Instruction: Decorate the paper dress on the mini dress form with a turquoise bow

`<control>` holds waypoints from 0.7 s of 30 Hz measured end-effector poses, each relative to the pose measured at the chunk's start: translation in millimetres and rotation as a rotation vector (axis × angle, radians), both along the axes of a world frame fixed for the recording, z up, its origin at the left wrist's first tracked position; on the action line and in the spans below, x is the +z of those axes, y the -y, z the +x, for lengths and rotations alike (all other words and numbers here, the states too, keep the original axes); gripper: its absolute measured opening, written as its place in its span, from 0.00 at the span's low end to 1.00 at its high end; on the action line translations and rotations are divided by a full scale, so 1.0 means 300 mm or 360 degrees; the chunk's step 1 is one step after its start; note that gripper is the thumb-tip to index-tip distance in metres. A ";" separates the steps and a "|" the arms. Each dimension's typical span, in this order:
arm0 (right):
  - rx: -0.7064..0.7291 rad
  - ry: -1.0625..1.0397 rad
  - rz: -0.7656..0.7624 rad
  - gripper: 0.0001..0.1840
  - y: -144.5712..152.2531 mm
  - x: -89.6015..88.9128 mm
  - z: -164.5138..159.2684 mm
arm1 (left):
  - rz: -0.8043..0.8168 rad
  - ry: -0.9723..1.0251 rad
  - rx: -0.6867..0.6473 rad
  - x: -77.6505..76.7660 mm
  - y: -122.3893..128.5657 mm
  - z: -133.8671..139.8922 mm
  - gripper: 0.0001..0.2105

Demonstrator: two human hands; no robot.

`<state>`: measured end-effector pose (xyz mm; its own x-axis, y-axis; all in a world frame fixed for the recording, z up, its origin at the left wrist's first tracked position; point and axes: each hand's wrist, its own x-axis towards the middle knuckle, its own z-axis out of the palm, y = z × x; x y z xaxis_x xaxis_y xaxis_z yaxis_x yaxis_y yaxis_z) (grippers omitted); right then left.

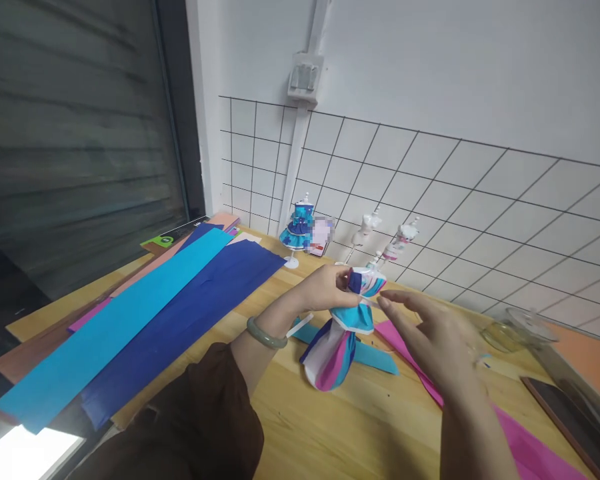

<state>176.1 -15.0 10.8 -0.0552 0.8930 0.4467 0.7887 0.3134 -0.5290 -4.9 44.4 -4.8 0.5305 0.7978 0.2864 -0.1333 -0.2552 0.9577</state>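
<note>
Waist step: we appear to be fitting a pale strip (368, 302) at the waist of the dress (353, 319), one hand steadying while the other works the strip.
Next pinch: we judge it calls for a firm grip on the bodice and the strip drawn snug without creasing the layers.
Brown sleeve (215, 400): nearer to us than the dress, on its left, with a bangle (267, 335) round the wrist beyond it.
Right hand (440, 333): just right of the dress, thumb and forefinger tips close together by the strip's end; with the blur, we cannot tell whether they pinch it.
Left hand (325, 288): at the left of the dress, thumb and fingers pinching its bodice.
Dress: upright with a slight tilt, between our hands; we cannot tell whether its base touches the table (325, 440).
Teal strip (376, 360): lying behind the skirt of the dress.
Pink sheet (415, 367): right of the dress, running back toward us.
Navy sheet (195, 320): well left of the dress, partly under a blue sheet (130, 317).
Blue dress (301, 223): beyond the dress and to its left, on a stand.
</note>
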 end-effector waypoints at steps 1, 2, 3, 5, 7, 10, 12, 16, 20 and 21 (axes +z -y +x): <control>0.0038 -0.0012 -0.0126 0.17 -0.001 0.000 0.001 | 0.0039 -0.0029 0.0001 -0.003 0.001 0.002 0.16; 0.0074 -0.0027 -0.0214 0.18 -0.003 -0.001 0.001 | 0.0077 -0.0053 0.0012 -0.006 0.001 0.004 0.15; 0.0100 -0.0039 -0.0265 0.18 -0.004 -0.004 0.002 | 0.0111 -0.0070 0.0035 -0.008 0.002 0.007 0.14; 0.0126 -0.0051 -0.0288 0.17 -0.009 -0.013 0.003 | 0.0156 -0.0098 0.0072 -0.010 0.002 0.011 0.12; 0.0154 -0.0042 -0.0269 0.17 -0.016 -0.025 0.002 | 0.0168 -0.0132 0.0095 -0.010 0.002 0.014 0.11; 0.0192 -0.0037 -0.0246 0.17 -0.024 -0.036 -0.001 | 0.0168 -0.0163 0.0100 -0.012 -0.003 0.016 0.11; 0.0186 -0.0045 -0.0235 0.18 -0.024 -0.038 -0.003 | 0.0171 -0.0165 0.0095 -0.017 -0.008 0.015 0.11; 0.0143 -0.0054 -0.0161 0.18 -0.023 -0.043 -0.002 | 0.0191 -0.0156 0.0052 -0.028 -0.017 0.015 0.13; 0.0190 -0.0091 -0.0135 0.17 -0.035 -0.056 0.000 | 0.0193 -0.0158 0.0065 -0.035 -0.020 0.019 0.12; 0.0200 -0.0113 -0.0147 0.17 -0.038 -0.060 -0.001 | 0.0190 -0.0157 0.0072 -0.035 -0.019 0.019 0.11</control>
<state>175.9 -3.6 -7.1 -0.1400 0.9186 0.3697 0.7059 0.3544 -0.6133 0.8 50.1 -15.2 0.5249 0.7851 0.3290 -0.0255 -0.3718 0.9280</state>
